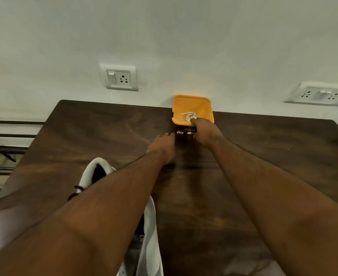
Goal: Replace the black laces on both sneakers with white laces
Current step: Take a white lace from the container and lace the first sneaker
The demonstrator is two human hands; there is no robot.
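Head view, both arms outstretched, right hand (208, 132) fingers in yellow tray (202, 102) touching white laces (191, 116), grip unclear, left hand (162, 146) fingers curled.

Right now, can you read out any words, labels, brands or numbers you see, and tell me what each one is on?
Nothing can be read for certain.
Box, dark front under its yellow tray: small white print and red-and-white stickers, too small and blurred to read.
Sneaker: a faint mark at the bottom edge, unreadable.
Wall sockets: no text visible.
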